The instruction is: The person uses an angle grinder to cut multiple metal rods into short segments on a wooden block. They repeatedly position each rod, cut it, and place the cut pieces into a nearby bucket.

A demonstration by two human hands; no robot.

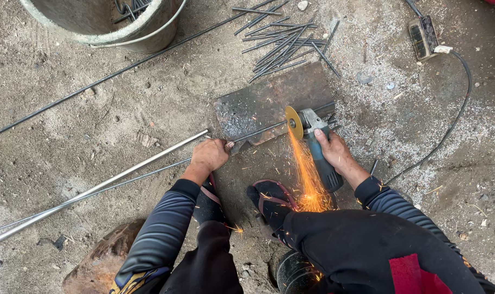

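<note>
Gripping the thin grey steel rod (258,130), your left hand (210,154) pins it w/ closed fingers on the rusty flat metal plate (269,100). Your right hand (333,149) wraps the blue-grey angle grinder (318,149); its yellow disc (293,122) meets the rod just right of your left fingers.

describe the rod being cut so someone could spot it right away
Find the rusty steel plate on the dirt floor. The thin rod lies across its near edge, pinned by the left hand and meeting the yellow grinder disc. Unlike the loose cut pieces beyond, it throws sparks.
</note>
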